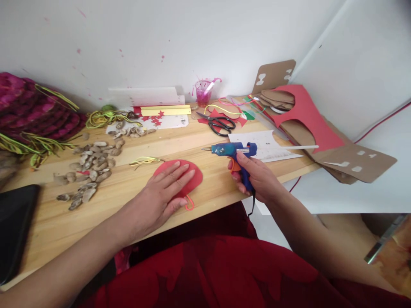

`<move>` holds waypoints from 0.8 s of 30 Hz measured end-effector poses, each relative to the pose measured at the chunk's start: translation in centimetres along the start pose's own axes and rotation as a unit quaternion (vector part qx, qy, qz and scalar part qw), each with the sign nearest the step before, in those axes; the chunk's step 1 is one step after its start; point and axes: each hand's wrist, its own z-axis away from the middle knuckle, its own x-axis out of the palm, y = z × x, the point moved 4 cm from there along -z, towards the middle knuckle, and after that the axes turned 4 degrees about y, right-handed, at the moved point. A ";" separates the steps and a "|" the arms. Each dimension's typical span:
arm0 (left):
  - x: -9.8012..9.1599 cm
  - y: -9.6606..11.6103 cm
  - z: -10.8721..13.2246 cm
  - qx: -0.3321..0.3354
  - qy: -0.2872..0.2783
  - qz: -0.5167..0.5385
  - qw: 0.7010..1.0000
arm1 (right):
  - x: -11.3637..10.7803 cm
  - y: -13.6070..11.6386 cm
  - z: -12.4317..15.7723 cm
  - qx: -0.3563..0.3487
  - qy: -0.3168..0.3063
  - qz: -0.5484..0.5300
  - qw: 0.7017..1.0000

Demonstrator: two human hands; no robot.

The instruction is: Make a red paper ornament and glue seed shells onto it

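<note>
My left hand point(167, 186) lies flat on a red paper disc point(195, 174), fingers stretched out over most of it. A small orange loop point(190, 202) sticks out from the disc's near edge by my thumb, and a yellow-green tassel point(146, 161) extends from its far left edge. In my right hand point(253, 173) is a blue glue gun point(231, 149), held by its handle with the nozzle pointing left, above the table. A long white glue stick point(298, 147) protrudes from its back. An orange trigger point(234, 164) shows near my fingers.
Peanut shells point(96, 160) lie scattered on the left, near a black tablet-like object point(17, 226). Black scissors point(220, 125), red paper scraps and a cup of pink liquid point(203, 93) are at the back. Cut cardboard point(356, 160) and red card point(316, 115) overhang the right end.
</note>
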 end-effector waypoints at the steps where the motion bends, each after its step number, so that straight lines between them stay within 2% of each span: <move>1: 0.0 -0.1 0.0 -0.008 0.008 0.006 1.000 | 0.0 0.0 0.0 -0.001 0.000 -0.001 1.000; 5: 0.2 0.0 -0.5 -0.019 0.007 -0.030 0.999 | -0.1 0.0 0.1 0.000 -0.008 -0.010 1.000; 9: 0.0 0.5 -1.2 -0.008 0.003 -0.086 0.996 | 0.3 0.0 -0.1 0.030 -0.017 -0.024 0.999; 14: -0.1 0.7 -1.4 0.016 0.022 -0.114 0.993 | 1.9 0.0 -0.8 0.040 -0.015 -0.087 0.995; 19: 0.3 0.6 -1.4 -0.004 0.026 -0.119 0.993 | 3.9 -0.4 -1.2 0.036 -0.035 -0.114 0.992; 24: 0.7 0.6 -1.3 -0.014 0.037 -0.110 0.993 | 4.8 -0.5 -1.4 0.033 -0.030 -0.135 0.990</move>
